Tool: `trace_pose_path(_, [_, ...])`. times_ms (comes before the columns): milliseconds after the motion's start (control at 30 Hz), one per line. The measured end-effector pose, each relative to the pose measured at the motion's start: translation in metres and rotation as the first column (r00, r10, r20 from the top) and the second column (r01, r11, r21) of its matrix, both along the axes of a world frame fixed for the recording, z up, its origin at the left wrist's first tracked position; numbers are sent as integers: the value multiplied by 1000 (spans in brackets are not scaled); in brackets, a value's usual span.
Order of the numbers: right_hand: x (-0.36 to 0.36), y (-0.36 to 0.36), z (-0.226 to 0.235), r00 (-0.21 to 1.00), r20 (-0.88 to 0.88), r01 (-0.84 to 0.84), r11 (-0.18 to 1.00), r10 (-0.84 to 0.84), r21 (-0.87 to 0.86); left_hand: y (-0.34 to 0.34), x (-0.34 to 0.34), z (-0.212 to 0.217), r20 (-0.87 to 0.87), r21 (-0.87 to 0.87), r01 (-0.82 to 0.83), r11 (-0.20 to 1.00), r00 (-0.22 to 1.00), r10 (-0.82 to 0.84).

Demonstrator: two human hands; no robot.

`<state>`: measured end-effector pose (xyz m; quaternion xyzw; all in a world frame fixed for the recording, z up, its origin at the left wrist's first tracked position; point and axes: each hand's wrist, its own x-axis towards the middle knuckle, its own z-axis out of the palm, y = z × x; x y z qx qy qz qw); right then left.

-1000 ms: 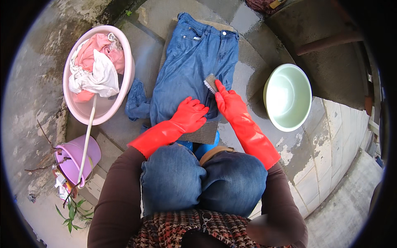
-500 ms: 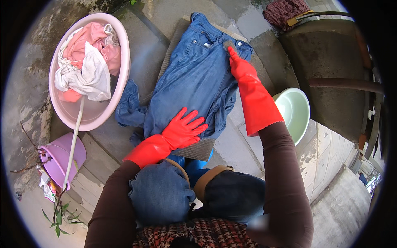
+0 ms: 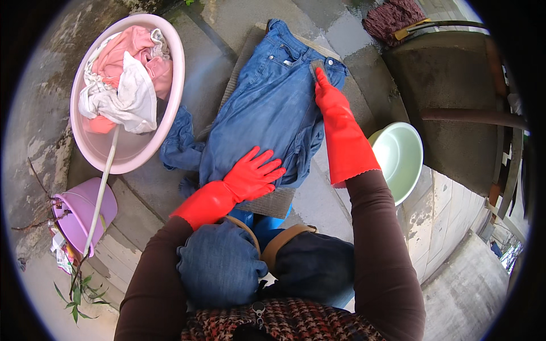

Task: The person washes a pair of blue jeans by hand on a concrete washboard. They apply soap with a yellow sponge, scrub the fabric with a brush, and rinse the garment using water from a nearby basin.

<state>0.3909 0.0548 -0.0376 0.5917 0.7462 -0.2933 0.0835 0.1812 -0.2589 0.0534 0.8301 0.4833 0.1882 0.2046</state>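
Note:
A pair of wet blue jeans point(image 3: 256, 108) lies spread over a ridged washboard point(image 3: 272, 203), its waistband at the far end. My left hand point(image 3: 253, 176), in a red rubber glove, presses flat on the near part of the denim with fingers spread. In a matching glove, my right hand point(image 3: 330, 94) grips a brownish scrub brush point(image 3: 317, 66) against the jeans just below the waistband, on the right side. Most of the brush is hidden under the fingers. One crumpled leg of the jeans hangs off the board to the left.
At the far left a pink tub point(image 3: 76, 108) holds pink and white laundry. A pale stick point(image 3: 102, 190) leans across it and a purple bucket point(image 3: 94, 199). To the right stand a light green basin point(image 3: 406, 150) and a dark cart-like object point(image 3: 449, 96); a mop head point(image 3: 392, 20) lies beyond.
My right hand and the brush have shifted slightly on the denim. My left hand stays in place on the jeans, and the view has turned a little.

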Motion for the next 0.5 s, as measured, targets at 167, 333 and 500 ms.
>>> trace_pose_path(167, [-20, -208, 108, 951, -176, -304, 880, 255, -366, -15, -41, -1, -87, 96, -441, 892, 889, 449])
trace_pose_path(333, [-45, -159, 88, 938, 71, -307, 907, 340, -288, -39, -72, -20, -138, 194, -540, 819, 811, 568])
trace_pose_path(500, [-45, 8, 5, 1000, -8, -3, 1000, 3, 5, -35, -70, -21, -140, 202, -546, 813, 805, 576])
